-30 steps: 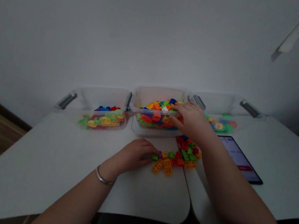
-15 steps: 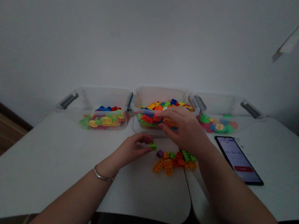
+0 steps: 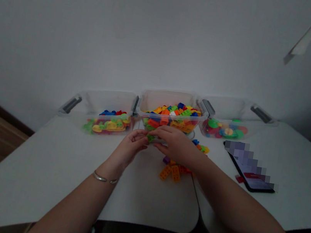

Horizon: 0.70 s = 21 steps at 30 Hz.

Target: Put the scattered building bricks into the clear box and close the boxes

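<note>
A small green building brick [image 3: 150,138] is held up between my two hands, in front of the middle box. My left hand [image 3: 135,144] pinches it from the left, fingers curled, a silver bangle on the wrist. From the right, the fingertips of my right hand [image 3: 177,145] close on the same brick and partly cover it. Below my right hand lies a group of bricks on the table, with orange bricks [image 3: 175,173] and a purple brick [image 3: 166,160] showing. My right forearm hides part of that group.
Three clear boxes stand along the wall: a left box [image 3: 112,95] and a middle box [image 3: 173,95] with colourful bricks, and a right box [image 3: 224,103] with round pieces. More bricks [image 3: 201,146] lie past my right wrist. A phone [image 3: 248,169] and a red piece [image 3: 239,178] lie right.
My right hand has come down and left from the middle box to the green brick. My left hand has moved slightly up and left with it.
</note>
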Motion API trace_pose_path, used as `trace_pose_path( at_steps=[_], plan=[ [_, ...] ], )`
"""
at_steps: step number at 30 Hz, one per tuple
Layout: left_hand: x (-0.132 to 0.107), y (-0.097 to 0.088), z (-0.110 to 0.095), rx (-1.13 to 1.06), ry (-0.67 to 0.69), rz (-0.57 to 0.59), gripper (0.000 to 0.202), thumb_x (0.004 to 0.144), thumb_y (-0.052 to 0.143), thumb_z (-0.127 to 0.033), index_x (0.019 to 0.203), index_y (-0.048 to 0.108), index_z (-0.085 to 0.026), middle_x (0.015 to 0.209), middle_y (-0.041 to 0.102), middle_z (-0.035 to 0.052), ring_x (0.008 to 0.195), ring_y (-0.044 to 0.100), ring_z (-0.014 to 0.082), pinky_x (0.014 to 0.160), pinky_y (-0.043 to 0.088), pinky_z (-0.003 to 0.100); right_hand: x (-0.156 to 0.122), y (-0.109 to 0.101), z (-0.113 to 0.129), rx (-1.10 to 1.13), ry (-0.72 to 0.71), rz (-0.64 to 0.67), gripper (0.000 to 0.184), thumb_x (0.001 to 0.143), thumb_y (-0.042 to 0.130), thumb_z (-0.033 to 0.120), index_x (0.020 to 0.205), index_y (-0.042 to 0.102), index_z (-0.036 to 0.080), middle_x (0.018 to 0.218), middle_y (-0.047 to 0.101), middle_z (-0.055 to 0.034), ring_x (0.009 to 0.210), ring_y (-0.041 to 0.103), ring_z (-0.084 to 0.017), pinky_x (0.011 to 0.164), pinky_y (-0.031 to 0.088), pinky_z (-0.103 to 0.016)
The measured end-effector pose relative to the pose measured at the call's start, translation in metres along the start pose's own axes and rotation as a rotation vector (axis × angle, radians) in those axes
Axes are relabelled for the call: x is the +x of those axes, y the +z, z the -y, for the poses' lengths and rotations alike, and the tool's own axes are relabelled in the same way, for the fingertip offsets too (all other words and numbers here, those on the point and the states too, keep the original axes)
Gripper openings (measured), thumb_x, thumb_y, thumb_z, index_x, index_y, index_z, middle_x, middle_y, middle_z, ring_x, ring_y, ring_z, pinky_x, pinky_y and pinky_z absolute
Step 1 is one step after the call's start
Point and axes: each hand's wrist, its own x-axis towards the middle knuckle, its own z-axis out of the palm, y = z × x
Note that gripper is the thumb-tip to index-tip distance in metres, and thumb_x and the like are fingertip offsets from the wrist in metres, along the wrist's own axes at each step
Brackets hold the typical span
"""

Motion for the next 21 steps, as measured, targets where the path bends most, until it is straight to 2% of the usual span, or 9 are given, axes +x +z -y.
trace_pose_path(
  at_steps=[6, 11, 15, 17, 21],
  plan=[
    [0.002, 0.001, 0.004, 0.032, -0.02, 0.011, 0.048, 0.057, 0.092, -0.036, 0.093, 0.064, -0.018, 0.075, 0.071, -0.0008, 0.064, 0.063, 0.0111, 0.064, 0.047, 0.024, 0.001, 0.005, -0.006, 0.05, 0.033, -0.025, 0.022, 0.087, 0.064, 0.011, 0.106, 0.07, 0.021, 0.11, 0.073, -0.0077, 0.104, 0.066, -0.02, 0.094, 0.052, -0.037],
    [0.004, 0.0, 0.007, 0.022, -0.012, 0.033, 0.046, 0.057, 0.091, -0.034, 0.092, 0.065, -0.018, 0.075, 0.071, -0.0005, 0.064, 0.062, 0.0108, 0.064, 0.047, 0.024, 0.001, 0.007, -0.004, 0.077, 0.095, -0.013, 0.019, 0.086, 0.065, 0.012, 0.102, 0.07, 0.021, 0.105, 0.075, -0.0064, 0.096, 0.067, -0.019, 0.088, 0.053, -0.036],
    [0.002, 0.0, 0.006, 0.011, 0.0, 0.076, 0.048, 0.059, 0.091, -0.039, 0.096, 0.067, -0.018, 0.079, 0.072, 0.0012, 0.067, 0.063, 0.0115, 0.068, 0.048, 0.025, 0.001, 0.002, -0.001, 0.099, 0.058, -0.019, 0.019, 0.086, 0.065, 0.015, 0.104, 0.068, 0.02, 0.102, 0.074, -0.0062, 0.092, 0.067, -0.018, 0.083, 0.053, -0.033],
    [0.001, -0.001, 0.006, 0.022, 0.001, 0.107, 0.05, 0.061, 0.089, -0.043, 0.099, 0.068, -0.018, 0.083, 0.073, 0.0023, 0.068, 0.064, 0.0125, 0.069, 0.05, 0.027, 0.001, -0.007, 0.0, 0.087, 0.0, -0.067, 0.015, 0.088, 0.063, 0.019, 0.102, 0.068, 0.021, 0.103, 0.073, -0.0059, 0.094, 0.066, -0.019, 0.083, 0.052, -0.034],
    [0.001, -0.003, 0.009, 0.129, -0.011, 0.157, 0.048, 0.064, 0.086, -0.044, 0.1, 0.068, -0.019, 0.088, 0.074, 0.0045, 0.074, 0.066, 0.0142, 0.072, 0.051, 0.029, -0.001, -0.035, -0.006, -0.025, -0.038, -0.283, 0.012, 0.089, 0.061, 0.023, 0.099, 0.068, 0.023, 0.102, 0.074, -0.0062, 0.099, 0.065, -0.022, 0.09, 0.05, -0.039]
  ],
)
